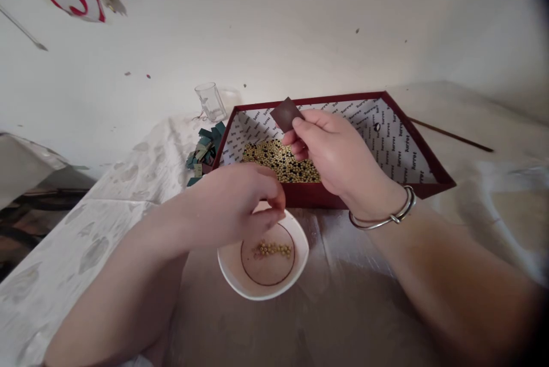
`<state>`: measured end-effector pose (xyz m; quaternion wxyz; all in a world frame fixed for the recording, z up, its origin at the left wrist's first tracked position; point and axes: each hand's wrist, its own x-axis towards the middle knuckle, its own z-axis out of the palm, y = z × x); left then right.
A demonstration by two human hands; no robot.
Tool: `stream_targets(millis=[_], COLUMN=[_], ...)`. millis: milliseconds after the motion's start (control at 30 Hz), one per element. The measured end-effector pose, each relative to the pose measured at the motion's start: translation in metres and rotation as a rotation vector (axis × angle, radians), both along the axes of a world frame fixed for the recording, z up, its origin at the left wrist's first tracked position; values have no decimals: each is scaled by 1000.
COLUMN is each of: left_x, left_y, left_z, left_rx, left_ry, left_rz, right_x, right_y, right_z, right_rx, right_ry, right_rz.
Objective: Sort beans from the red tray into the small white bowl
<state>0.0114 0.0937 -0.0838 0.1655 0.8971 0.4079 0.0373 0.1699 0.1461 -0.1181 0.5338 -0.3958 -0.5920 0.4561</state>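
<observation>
My right hand (326, 141) pinches a small dark brown square card (286, 115) between thumb and fingers, above a red box (317, 195) with printed white lining. Inside the box lies a heap of gold and black beads (274, 158). Over the back edge of a white bowl (262, 292), my left hand (244, 201) has its fingers bent together with the tips pointing down. Whether anything sits between those fingertips I cannot make out. Several gold beads (274, 249) lie at the bottom of the bowl, within its dark ring.
Left of the box is a pile of green card pieces (206, 144), with a clear glass (211, 102) behind it. A thin brown stick (452, 134) lies to the right. A patterned cloth (90, 241) covers the table against a white wall (266, 24).
</observation>
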Motion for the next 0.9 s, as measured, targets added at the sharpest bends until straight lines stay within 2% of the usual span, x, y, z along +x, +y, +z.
stream_targets(millis=[67, 133, 200, 267, 400, 500, 767, 900], left_x=[-3, -5, -6, -5, 4, 6, 4, 9], left_y=[11, 22, 31, 36, 40, 44, 61, 75], left_z=[-4, -10, -16, -21, -24, -22, -14, -18], left_rx=[-107, -187, -203, -184, -50, -24, -231, -288], left_ry=[-174, -363, -473, -454, -276, -185, 45, 245], left_rz=[66, 198, 332, 408, 475, 464, 278, 210], right_x=[0, 0, 0, -1, -1, -1, -2, -2], right_y=[0, 0, 1, 1, 2, 4, 3, 3], right_z=[0, -1, -2, -2, -2, -2, 0, -2], right_rx=[8, 21, 22, 11, -13, -5, -15, 2], right_ry=[-2, 0, 12, 26, 48, 70, 51, 34], right_rz=[-5, -8, -10, -11, -12, -24, 4, 14])
